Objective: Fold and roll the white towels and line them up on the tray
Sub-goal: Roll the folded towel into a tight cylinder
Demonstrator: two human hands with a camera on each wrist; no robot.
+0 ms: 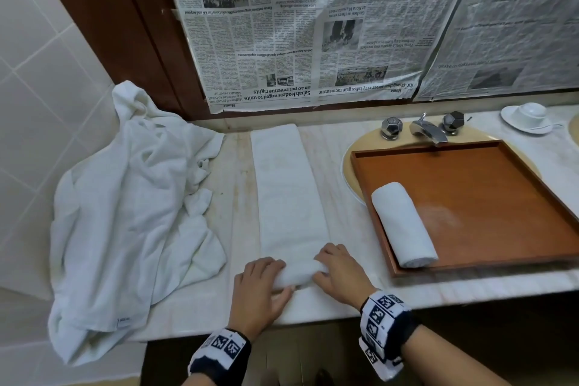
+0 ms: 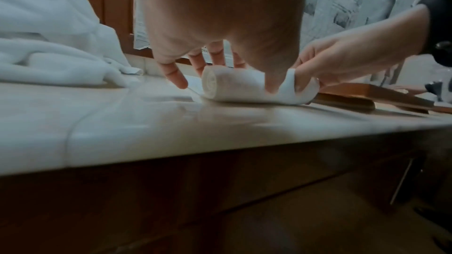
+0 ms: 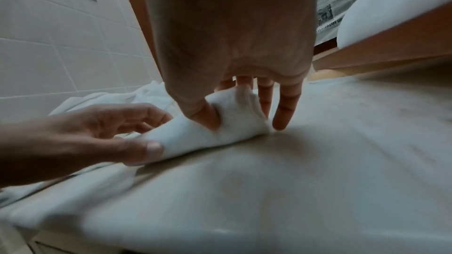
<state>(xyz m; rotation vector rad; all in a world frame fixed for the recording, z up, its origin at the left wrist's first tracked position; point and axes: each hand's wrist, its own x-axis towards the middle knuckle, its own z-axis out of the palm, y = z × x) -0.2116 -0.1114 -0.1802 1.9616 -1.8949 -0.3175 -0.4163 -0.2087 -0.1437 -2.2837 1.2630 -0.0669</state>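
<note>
Both hands grasp the rolled near end of a folded towel (image 1: 286,191) on the counter (image 1: 438,291): the left hand (image 1: 261,287) curls over the roll's left end with its thumb pressed against the front, and the right hand (image 1: 340,271) pinches the right end between thumb and fingers. Beyond the roll, the towel lies flat in a long strip. To the right, a wooden tray (image 1: 507,185) holds one rolled towel (image 1: 402,224) along its left side. A crumpled towel heap (image 1: 125,207) lies at left.
</note>
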